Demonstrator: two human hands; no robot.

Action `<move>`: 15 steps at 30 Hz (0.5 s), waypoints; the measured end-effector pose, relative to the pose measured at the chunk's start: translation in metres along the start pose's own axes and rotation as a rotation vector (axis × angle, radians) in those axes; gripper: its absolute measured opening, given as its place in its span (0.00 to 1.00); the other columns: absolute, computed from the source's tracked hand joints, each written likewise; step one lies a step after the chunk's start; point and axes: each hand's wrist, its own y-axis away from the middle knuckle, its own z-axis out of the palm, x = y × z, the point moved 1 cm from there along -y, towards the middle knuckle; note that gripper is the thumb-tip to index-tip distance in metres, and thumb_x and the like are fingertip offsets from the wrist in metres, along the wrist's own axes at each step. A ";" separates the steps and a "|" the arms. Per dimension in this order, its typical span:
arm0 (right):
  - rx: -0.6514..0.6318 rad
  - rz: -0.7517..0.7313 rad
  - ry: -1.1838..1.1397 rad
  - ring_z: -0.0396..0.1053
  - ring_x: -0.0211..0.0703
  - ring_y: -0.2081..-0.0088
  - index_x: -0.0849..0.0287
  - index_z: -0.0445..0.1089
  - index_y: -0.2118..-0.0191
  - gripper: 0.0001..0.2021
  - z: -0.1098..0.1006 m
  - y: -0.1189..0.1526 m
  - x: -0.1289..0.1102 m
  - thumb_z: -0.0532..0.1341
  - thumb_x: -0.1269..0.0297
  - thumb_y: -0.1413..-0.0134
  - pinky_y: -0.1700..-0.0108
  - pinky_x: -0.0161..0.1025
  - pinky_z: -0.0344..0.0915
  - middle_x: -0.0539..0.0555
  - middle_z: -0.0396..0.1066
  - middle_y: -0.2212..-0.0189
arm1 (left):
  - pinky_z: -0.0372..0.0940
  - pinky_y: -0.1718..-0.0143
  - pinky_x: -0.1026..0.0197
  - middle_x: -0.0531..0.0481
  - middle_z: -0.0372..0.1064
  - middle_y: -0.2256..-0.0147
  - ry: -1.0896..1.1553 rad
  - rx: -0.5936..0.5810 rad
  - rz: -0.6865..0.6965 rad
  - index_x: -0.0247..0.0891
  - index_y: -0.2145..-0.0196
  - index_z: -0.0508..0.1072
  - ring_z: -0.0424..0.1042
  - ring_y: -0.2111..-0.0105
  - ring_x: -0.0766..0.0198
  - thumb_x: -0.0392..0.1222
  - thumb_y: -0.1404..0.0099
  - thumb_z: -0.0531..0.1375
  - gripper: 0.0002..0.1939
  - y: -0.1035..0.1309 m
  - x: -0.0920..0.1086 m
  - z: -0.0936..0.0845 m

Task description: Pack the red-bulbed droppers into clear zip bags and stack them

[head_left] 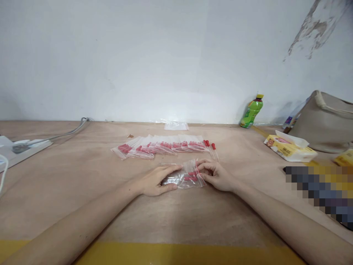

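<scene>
A clear zip bag (180, 180) with a red line along its right edge lies on the table between my hands. Inside it are red-tipped droppers (190, 178), partly blurred by the plastic. My left hand (157, 181) rests on the bag's left end, thumb and fingers stretched apart. At the other end, the fingers of my right hand (215, 175) are closed on the bag's mouth. Just beyond, a row of overlapping zip bags (162, 144) holds more red-tipped droppers. Several loose droppers (213, 146) with red bulbs and clear stems lie at that row's right end.
A white packet (175, 126) lies by the wall. To the right are a green bottle (251, 112), a yellow tissue pack (289, 148), a grey-beige bag (322, 121) and a pixelated dark object (317, 195). A power strip (27, 151) with cables sits at left.
</scene>
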 end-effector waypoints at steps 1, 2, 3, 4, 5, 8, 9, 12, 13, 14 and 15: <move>-0.037 -0.012 -0.010 0.66 0.40 0.60 0.60 0.71 0.69 0.09 0.000 0.000 -0.002 0.58 0.61 0.50 0.58 0.38 0.62 0.56 0.67 0.62 | 0.55 0.47 0.51 0.46 0.55 0.44 0.000 0.003 0.001 0.43 0.40 0.48 0.57 0.46 0.54 0.50 0.37 0.54 0.30 0.000 0.000 0.000; -0.070 -0.006 -0.024 0.66 0.40 0.61 0.60 0.71 0.68 0.09 0.001 0.000 -0.004 0.57 0.60 0.49 0.59 0.38 0.62 0.55 0.68 0.63 | 0.55 0.47 0.51 0.46 0.55 0.44 0.000 0.005 0.004 0.43 0.40 0.48 0.57 0.46 0.54 0.50 0.37 0.54 0.30 0.000 0.000 0.000; -0.090 0.008 -0.033 0.67 0.40 0.63 0.60 0.71 0.67 0.10 0.002 -0.001 -0.005 0.57 0.60 0.49 0.60 0.37 0.63 0.55 0.69 0.65 | 0.55 0.47 0.51 0.46 0.55 0.44 -0.001 0.007 0.006 0.43 0.40 0.48 0.57 0.46 0.54 0.50 0.37 0.54 0.30 0.000 0.001 0.000; -0.097 0.025 -0.035 0.67 0.40 0.64 0.60 0.71 0.67 0.10 0.003 -0.001 -0.005 0.56 0.60 0.49 0.61 0.37 0.63 0.54 0.69 0.67 | 0.55 0.47 0.51 0.46 0.55 0.44 -0.001 0.008 0.008 0.43 0.40 0.48 0.57 0.46 0.54 0.50 0.37 0.54 0.30 0.000 0.001 0.000; -0.091 0.047 -0.037 0.67 0.39 0.65 0.60 0.71 0.67 0.10 0.005 -0.001 -0.004 0.56 0.59 0.49 0.63 0.36 0.63 0.53 0.70 0.69 | 0.56 0.47 0.51 0.45 0.55 0.44 0.000 0.009 0.009 0.43 0.40 0.48 0.57 0.46 0.54 0.49 0.37 0.54 0.30 -0.001 0.001 -0.001; -0.017 0.170 -0.082 0.65 0.36 0.72 0.61 0.70 0.65 0.12 0.008 -0.001 0.000 0.59 0.58 0.52 0.70 0.34 0.63 0.52 0.69 0.72 | 0.56 0.47 0.51 0.45 0.55 0.44 0.000 0.017 0.013 0.42 0.40 0.49 0.57 0.46 0.54 0.48 0.37 0.54 0.30 -0.001 0.002 0.000; 0.011 0.217 -0.094 0.63 0.35 0.75 0.61 0.69 0.65 0.12 0.009 -0.001 0.001 0.60 0.58 0.53 0.73 0.33 0.62 0.51 0.69 0.74 | 0.55 0.46 0.51 0.44 0.54 0.43 -0.002 0.025 0.019 0.41 0.40 0.50 0.57 0.45 0.54 0.48 0.37 0.55 0.30 -0.001 0.001 0.000; 0.023 0.255 -0.052 0.58 0.32 0.79 0.62 0.67 0.69 0.11 0.009 0.000 0.004 0.60 0.57 0.53 0.76 0.32 0.58 0.49 0.65 0.78 | 0.54 0.46 0.52 0.42 0.51 0.43 -0.020 0.065 0.031 0.39 0.44 0.59 0.55 0.45 0.53 0.48 0.39 0.56 0.26 -0.001 -0.001 0.002; 0.001 0.214 -0.015 0.59 0.32 0.78 0.62 0.67 0.72 0.11 0.009 0.000 0.004 0.59 0.58 0.52 0.75 0.32 0.59 0.49 0.65 0.78 | 0.55 0.46 0.52 0.41 0.52 0.44 -0.025 0.075 0.034 0.38 0.46 0.61 0.56 0.45 0.53 0.49 0.39 0.56 0.25 0.000 -0.002 0.003; -0.025 0.158 0.017 0.61 0.33 0.75 0.61 0.68 0.73 0.11 0.008 0.001 0.004 0.57 0.58 0.50 0.72 0.33 0.60 0.50 0.65 0.76 | 0.56 0.47 0.52 0.40 0.54 0.45 -0.029 0.082 0.035 0.37 0.47 0.63 0.57 0.46 0.53 0.49 0.39 0.56 0.24 0.000 -0.002 0.003; -0.055 0.100 0.039 0.62 0.35 0.72 0.61 0.68 0.74 0.12 0.007 0.001 0.003 0.56 0.59 0.48 0.69 0.34 0.61 0.51 0.65 0.74 | 0.57 0.48 0.53 0.40 0.56 0.46 -0.030 0.084 0.033 0.37 0.47 0.63 0.59 0.47 0.54 0.49 0.38 0.56 0.23 0.000 -0.002 0.003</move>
